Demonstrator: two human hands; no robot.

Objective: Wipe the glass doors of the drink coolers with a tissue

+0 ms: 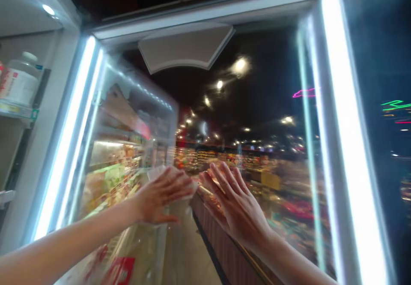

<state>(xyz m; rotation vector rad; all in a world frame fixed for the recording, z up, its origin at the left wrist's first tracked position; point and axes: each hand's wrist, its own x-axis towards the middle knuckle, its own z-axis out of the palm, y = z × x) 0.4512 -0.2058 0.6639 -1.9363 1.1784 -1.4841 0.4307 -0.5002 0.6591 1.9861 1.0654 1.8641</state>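
The glass door (269, 92) of a lit display fridge stands before me, with bright strip lights down both sides. Against its inner face, my left hand (163, 193) presses a thin white cloth (157, 172) under flattened fingers, the thumb held apart; whether it is fabric or paper I cannot make out. To its right, my right hand (234, 203) lies flat on the glass with its fingers stretched out and nothing in it. A pale curved-edge sticker or panel (188, 47) sits high on the door.
At the left, a fridge shelf (16, 109) holds a white-capped bottle (21, 79). The left light strip (66, 139) and right light strip (356, 139) edge the door frame. Through the glass show blurred shop shelves, an aisle floor (186, 246) and a red sign (122, 270).
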